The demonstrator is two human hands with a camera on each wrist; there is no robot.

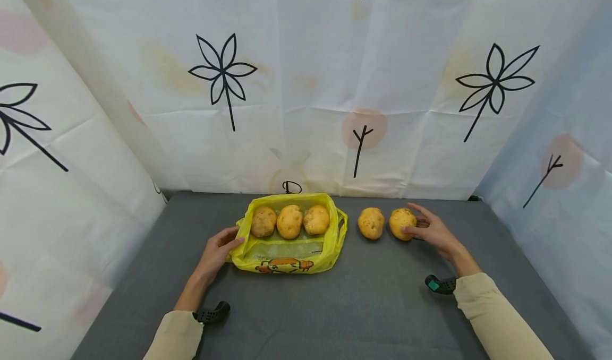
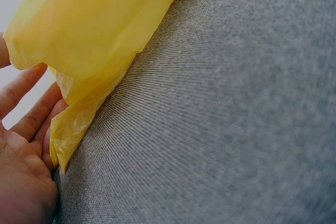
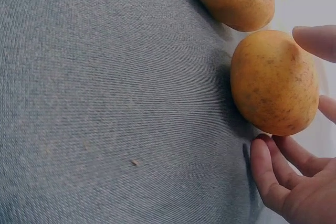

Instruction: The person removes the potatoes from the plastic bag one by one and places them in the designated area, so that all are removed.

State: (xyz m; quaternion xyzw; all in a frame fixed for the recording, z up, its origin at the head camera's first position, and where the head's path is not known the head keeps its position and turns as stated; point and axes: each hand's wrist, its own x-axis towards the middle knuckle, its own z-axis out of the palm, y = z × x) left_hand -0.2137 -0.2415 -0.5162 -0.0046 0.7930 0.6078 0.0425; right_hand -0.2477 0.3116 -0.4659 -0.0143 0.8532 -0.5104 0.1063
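Potatoes [image 1: 289, 223], three in a row, lie inside the yellow bag [image 1: 294, 249], just beyond the left hand [image 1: 221, 247] on its inward side. They sit toward the side of the bag farthest from the person, with bare plastic on the near side, and their bulk probably helps spread the mouth. The hands are well apart, each busy with its own thing. The left one grips the bag at its nearest edge, thumb over the rim and fingers against the outer wall; I judge that this steadies the thin, limp plastic and stops it sagging inward. In the left wrist view the plastic covers some fingertips, so I cannot tell how tight the hold is.

The right hand [image 1: 432, 233] has its thumb and fingers curved round the outer potato [image 1: 399, 223], coming at it from both sides, likely because a round, smooth thing would roll if pushed from one side only. Whether the potato bears on the counter [image 1: 358, 307] with its full weight I cannot say. Inward from that hand, between it and the bag, the inner potato [image 1: 371, 223] rests just beside its neighbour, untouched. The bag's loop handle [image 1: 342, 225] lies slack on the side facing the right hand, seemingly unneeded while the rim itself is held
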